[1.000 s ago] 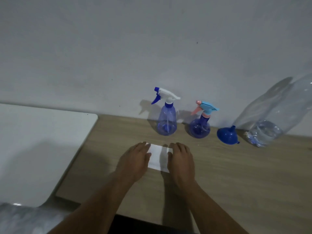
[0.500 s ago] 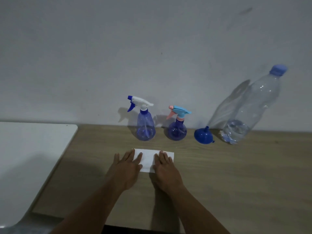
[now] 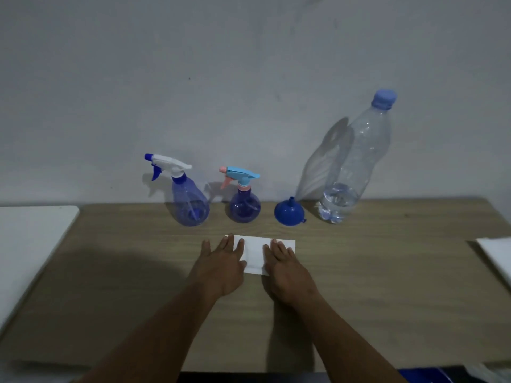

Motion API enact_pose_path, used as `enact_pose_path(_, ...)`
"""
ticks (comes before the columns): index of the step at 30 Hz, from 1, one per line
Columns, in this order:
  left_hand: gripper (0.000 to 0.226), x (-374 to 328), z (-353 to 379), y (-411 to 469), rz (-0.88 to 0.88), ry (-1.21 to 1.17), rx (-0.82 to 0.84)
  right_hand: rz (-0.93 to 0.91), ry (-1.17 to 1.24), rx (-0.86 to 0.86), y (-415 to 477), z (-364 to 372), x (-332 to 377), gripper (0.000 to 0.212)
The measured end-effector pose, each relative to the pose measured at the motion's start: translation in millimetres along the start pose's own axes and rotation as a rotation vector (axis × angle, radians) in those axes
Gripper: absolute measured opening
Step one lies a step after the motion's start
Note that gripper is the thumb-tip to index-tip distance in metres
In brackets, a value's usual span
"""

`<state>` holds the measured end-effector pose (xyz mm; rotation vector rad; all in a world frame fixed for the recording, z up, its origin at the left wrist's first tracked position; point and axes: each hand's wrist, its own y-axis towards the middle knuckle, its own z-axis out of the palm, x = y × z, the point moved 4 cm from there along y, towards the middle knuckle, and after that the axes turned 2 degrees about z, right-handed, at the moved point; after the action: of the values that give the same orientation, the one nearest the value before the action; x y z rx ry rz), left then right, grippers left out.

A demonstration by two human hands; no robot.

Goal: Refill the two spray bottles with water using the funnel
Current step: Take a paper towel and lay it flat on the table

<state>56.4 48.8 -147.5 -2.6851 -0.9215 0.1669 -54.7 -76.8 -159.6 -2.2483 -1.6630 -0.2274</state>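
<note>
Blue funnel (image 3: 289, 214); white paper (image 3: 255, 255) (plain); wood-grain table (image 3: 387, 272).

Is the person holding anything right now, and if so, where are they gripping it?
Nothing is gripped. The left hand and right hand lie flat, fingers straight, resting on the two ends of a white paper on the table.

No legible txt anywhere.

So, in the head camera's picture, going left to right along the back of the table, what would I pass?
From the left: tall blue plastic spray bottle with white trigger → round blue plastic spray bottle with light-blue and pink trigger → blue plastic funnel, mouth down → large clear plastic water bottle with blue cap.
</note>
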Motion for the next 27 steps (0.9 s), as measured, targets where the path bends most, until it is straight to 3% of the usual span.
enact_pose_path(16, 0.056, -170.4, -19.3, 44.6, -0.012, 0.042, -0.066, 0.031, -0.034, -0.025, -55.8, -48.7, -155.0, 0.061)
enact_pose_path(22, 0.059, -192.4, -17.8, 44.6, 0.009, 0.046, -0.025, 0.083, -0.058, -0.001, -73.8, -49.1, -168.9, 0.066)
enact_pose_path(27, 0.062, -167.8, -14.6, 30.1, -0.015, 0.012, 0.005, 0.108, -0.066, 0.038, -72.6, -37.4, -135.5, 0.065)
